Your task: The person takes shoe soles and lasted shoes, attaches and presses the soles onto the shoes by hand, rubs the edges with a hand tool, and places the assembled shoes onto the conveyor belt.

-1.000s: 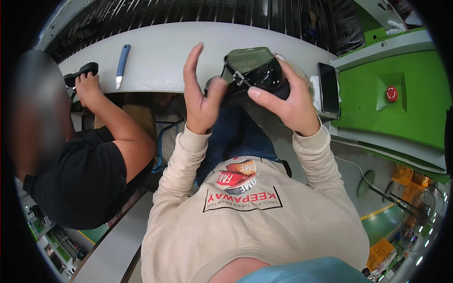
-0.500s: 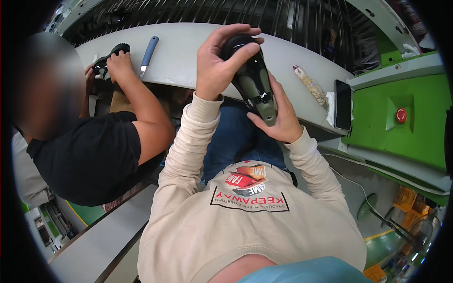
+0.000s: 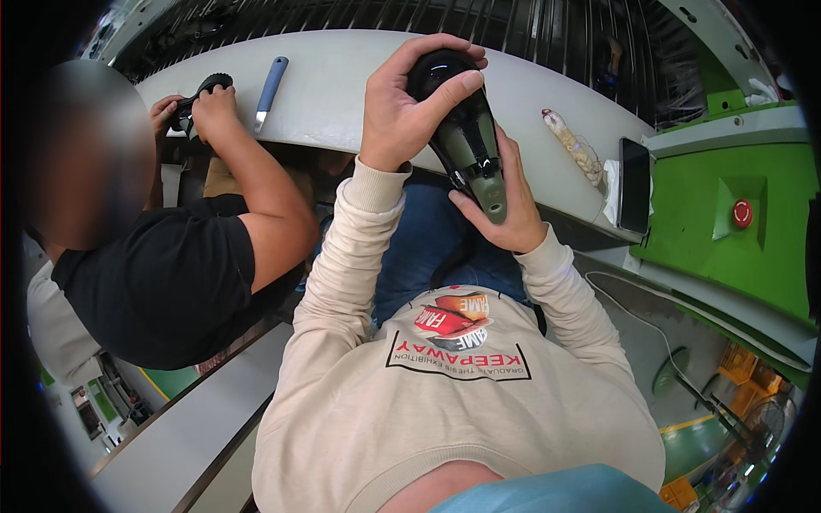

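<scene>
A glossy black and olive-green shoe [image 3: 470, 141] is held at a tilt between both of my hands, over the near edge of the white table. Around its broad black far end my left hand [image 3: 410, 107] is wrapped, thumb lying across the top. My right hand [image 3: 510, 205] grips the narrow olive near end from the right, where a small hole shows in a tab. Most of my right fingers are hidden behind the shoe.
On the white table [image 3: 333, 94] lie a blue-handled knife [image 3: 271, 90], a pale thread-wrapped stick [image 3: 571, 147] and a black phone [image 3: 634, 185] on white cloth. At left a co-worker handles another dark shoe [image 3: 190, 107]. A green machine [image 3: 718, 248] with a red button [image 3: 741, 213] stands right.
My hands and the shoe have shifted slightly up and right in the picture, the grip unchanged. The view itself has moved a little. The co-worker's hands have changed position slightly on their shoe.
</scene>
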A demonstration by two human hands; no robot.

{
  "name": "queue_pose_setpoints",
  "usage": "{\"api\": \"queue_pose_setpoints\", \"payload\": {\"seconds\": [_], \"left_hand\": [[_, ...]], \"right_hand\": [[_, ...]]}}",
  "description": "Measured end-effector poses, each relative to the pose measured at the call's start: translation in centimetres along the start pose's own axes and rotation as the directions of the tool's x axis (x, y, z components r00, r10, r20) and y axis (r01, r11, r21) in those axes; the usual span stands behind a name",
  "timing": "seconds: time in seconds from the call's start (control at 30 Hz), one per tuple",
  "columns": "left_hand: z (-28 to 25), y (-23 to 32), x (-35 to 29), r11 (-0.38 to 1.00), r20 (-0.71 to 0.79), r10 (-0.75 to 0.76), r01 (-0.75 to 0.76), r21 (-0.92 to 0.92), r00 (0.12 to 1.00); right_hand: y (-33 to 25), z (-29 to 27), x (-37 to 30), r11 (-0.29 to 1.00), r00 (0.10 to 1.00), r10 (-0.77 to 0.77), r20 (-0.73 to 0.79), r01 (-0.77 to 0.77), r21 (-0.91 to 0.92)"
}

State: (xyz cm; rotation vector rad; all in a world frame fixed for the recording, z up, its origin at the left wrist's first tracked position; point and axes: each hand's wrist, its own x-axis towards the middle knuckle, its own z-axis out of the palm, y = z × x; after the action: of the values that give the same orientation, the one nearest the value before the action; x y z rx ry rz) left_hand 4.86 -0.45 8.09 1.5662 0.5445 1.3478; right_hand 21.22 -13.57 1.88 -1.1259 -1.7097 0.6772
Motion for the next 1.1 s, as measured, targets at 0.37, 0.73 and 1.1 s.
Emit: {"api": "queue_pose_setpoints", "payload": {"seconds": [0.37,0.73,1.1], "left_hand": [[-2.3,-2.8,0.5,0.918,-0.072,-0.321,0.292,-0.267,0.944],[-3.8,-6.1,-0.5,0.874,-0.218,-0.413,0.318,-0.369,0.884],[-5.0,-7.6,-1.6,0.919,-0.248,-0.333,0.254,-0.302,0.91]], "right_hand": [[0.1,3.1,0.4,0.974,0.992,-0.068,-0.11,0.043,-0.221],[-0.7,5.0,0.9,0.972,0.989,-0.013,-0.145,-0.021,-0.233],[-1.1,4.3,1.3,0.951,1.0,-0.029,-0.006,0.026,-0.308]]}}
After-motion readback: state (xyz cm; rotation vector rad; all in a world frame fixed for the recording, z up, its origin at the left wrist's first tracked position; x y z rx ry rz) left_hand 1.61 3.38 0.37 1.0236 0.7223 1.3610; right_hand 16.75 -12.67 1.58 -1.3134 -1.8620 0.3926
